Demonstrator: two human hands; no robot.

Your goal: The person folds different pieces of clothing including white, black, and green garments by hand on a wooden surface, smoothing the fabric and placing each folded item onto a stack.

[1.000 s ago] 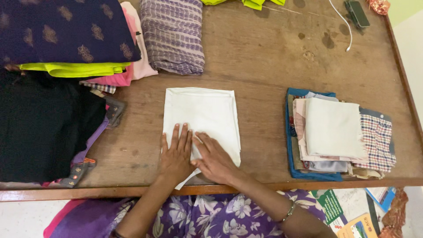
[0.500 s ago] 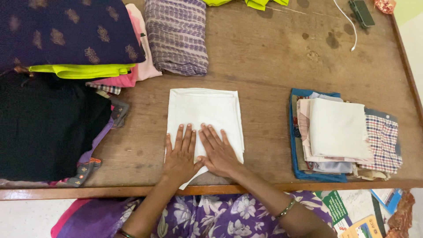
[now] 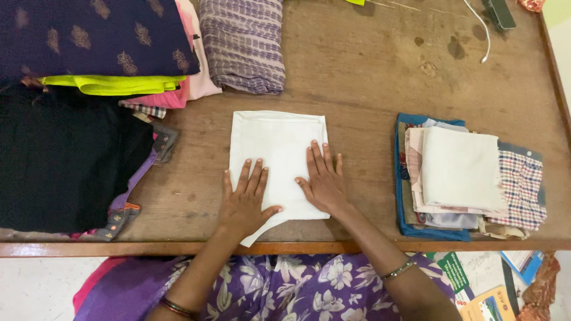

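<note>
Now we are pressing both hands flat on the white cloth (image 3: 276,142), which is lying folded near the front edge of the table (image 3: 369,77). Our left hand (image 3: 244,205) is resting on the cloth's lower left part, fingers spread and gripping nothing. Our right hand (image 3: 324,181) is lying on its right edge, fingers straight and close together, also holding nothing. One corner of the cloth is poking out below the left hand. To the right a stack of folded cloths (image 3: 464,178) is sitting well apart; to the left, a pile of dark garments (image 3: 65,160).
</note>
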